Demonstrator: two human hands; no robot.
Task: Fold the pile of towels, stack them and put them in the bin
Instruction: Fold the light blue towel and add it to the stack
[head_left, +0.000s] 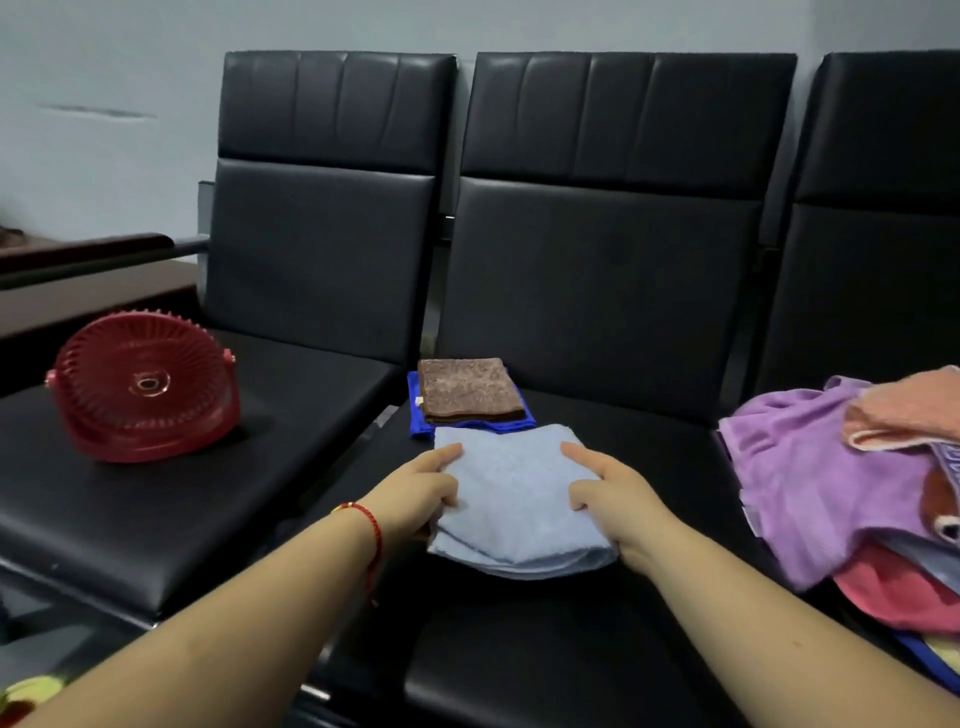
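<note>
Single head-worn wide-angle view, looking fwd and down from above the forearms toward a row of black seats (597, 291) against a wall (104, 78). Close range: seat cushions fill the lower frame, backrests the upper. Edges bend w/ lens distortion.

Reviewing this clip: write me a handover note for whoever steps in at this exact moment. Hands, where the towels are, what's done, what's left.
Left hand: grips the left edge of the folded light blue towel.
Right hand: grips its right edge; the towel rests on the middle seat.
Done: brown towel lies folded on top of the dark blue towel, just behind the light blue one.
Left: put the light blue towel on that stack, then fold the unfolded pile (purple, orange, pink and others) on the right.
No bin is in view. The red fan on the left seat is not part of the job.
</note>
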